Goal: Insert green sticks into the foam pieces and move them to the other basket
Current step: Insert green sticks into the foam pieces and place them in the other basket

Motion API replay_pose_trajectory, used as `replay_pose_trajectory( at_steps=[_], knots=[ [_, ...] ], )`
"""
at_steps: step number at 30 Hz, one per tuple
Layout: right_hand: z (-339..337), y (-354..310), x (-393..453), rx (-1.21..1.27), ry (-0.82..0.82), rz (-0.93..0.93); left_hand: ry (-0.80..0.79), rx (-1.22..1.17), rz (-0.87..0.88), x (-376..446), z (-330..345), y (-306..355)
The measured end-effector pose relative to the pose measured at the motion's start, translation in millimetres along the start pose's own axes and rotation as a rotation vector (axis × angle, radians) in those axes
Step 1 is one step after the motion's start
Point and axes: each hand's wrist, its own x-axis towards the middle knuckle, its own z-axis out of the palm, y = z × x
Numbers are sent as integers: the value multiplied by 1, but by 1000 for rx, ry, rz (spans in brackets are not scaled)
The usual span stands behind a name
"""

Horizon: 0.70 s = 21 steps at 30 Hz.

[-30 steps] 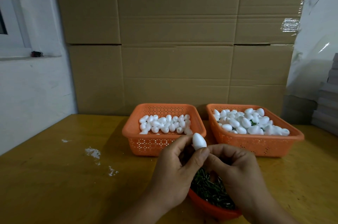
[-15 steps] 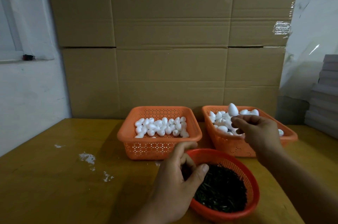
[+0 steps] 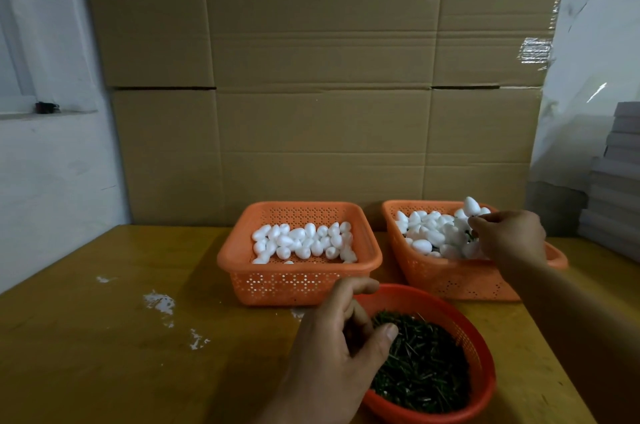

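the right hand reaches out over the far orange perforated plastic basket, its fingertips pinching a white egg-shaped foam piece that stands just above the knuckles; whether a stick is in it cannot be told. under that hand lies a heap of white foam pieces. the left hand hangs over the near rim of a round red plastic strainer bowl, fingers curled, thumb tip close to the green sticks piled just right of it; a pinched stick cannot be made out. beyond its fingers sits a second orange perforated basket of plain white foam eggs, all on a yellow wooden table.
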Motion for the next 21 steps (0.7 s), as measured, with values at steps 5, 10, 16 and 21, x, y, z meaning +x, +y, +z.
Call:
replay_pose_trajectory(
  at_steps=[5, 10, 16, 21],
  knots=[
    [2, -7, 2, -73, -12, 39, 1, 28, 14, -1, 0, 0],
    [2, -11, 3, -155, -55, 81, 0, 34, 14, 0, -2, 2],
    [2, -10, 5, -195, -38, 65, 4, 36, -9, 0, -2, 5],
    [-1, -6, 5, -204, -57, 1, -1, 46, 14, -1, -3, 6]
  ],
)
